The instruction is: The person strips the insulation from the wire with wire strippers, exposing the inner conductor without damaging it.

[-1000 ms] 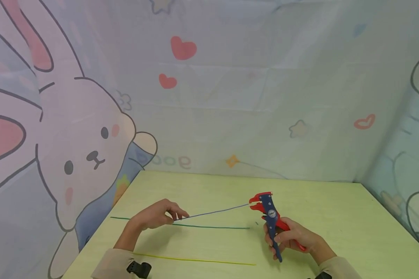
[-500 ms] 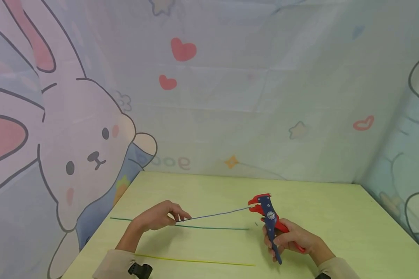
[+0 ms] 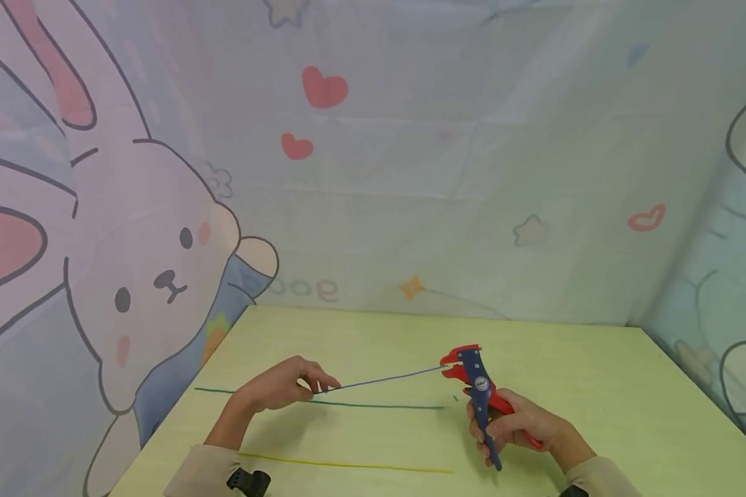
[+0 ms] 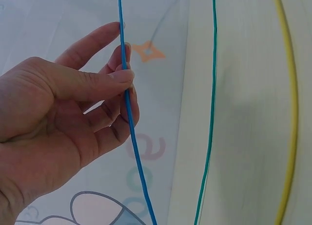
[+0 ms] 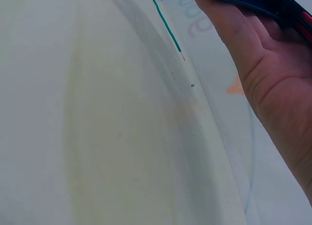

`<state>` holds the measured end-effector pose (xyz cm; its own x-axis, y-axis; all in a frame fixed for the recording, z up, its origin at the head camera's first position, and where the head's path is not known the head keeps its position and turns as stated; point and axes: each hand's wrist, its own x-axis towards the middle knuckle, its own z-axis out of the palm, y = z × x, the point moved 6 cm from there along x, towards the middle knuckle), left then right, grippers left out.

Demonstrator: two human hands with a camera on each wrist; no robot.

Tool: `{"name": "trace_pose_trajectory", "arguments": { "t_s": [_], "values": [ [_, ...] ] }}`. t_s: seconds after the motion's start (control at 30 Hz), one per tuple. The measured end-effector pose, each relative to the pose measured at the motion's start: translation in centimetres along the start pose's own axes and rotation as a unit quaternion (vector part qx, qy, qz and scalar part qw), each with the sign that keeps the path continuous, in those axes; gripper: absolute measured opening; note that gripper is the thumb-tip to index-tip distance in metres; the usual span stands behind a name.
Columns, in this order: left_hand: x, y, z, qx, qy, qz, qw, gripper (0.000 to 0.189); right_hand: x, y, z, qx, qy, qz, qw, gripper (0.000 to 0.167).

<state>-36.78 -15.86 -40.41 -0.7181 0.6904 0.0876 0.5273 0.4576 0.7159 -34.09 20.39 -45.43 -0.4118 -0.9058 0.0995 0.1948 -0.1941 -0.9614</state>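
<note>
- Pinching the blue wire (image 4: 140, 169): left hand (image 3: 276, 383), thumb against fingers.
- Gripping the wire stripper (image 3: 481, 384): right hand (image 3: 531, 415), fingers curled.
- Blue wire slants between both hands, rising toward the wire stripper's jaws, which face the left hand.

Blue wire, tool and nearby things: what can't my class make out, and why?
Blue wire: both ends, left wrist view, cut off by the top and bottom edges.
Tool: most of it, right wrist view, cut off by the top and right edges.
Round label: lettering, head view, too small to read.
Yellow wire: part, head view, hidden by the left sleeve.
Green scrap: right wrist view, too small to identify.
</note>
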Motion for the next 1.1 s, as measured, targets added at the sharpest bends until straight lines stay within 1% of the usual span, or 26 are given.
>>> {"name": "trace_pose_trajectory", "arguments": {
  "t_s": [0.3,0.53,0.7,0.93,1.1],
  "values": [
    [0.18,0.35,0.29,0.002,-0.006,0.005,1.0000,0.043,-0.01,0.09,0.08,-0.006,-0.010,-0.006,0.9999,0.029],
    [0.23,0.29,0.48,0.002,-0.010,0.001,0.9999,0.043,-0.05,0.02,0.06,-0.007,0.002,-0.001,1.0000,0.027],
    [0.30,0.16,0.69,-0.002,-0.017,-0.006,0.9998,0.045,0.00,-0.10,0.18,-0.011,0.002,-0.002,0.9999,0.027],
    [0.39,0.00,0.81,-0.002,-0.020,-0.009,0.9997,0.044,0.09,-0.02,0.14,-0.044,0.027,0.005,0.9987,0.019],
    [0.39,0.02,0.88,-0.006,-0.022,-0.010,0.9997,0.045,0.17,-0.09,0.13,-0.055,0.040,0.007,0.9977,0.014]
  ]
}}
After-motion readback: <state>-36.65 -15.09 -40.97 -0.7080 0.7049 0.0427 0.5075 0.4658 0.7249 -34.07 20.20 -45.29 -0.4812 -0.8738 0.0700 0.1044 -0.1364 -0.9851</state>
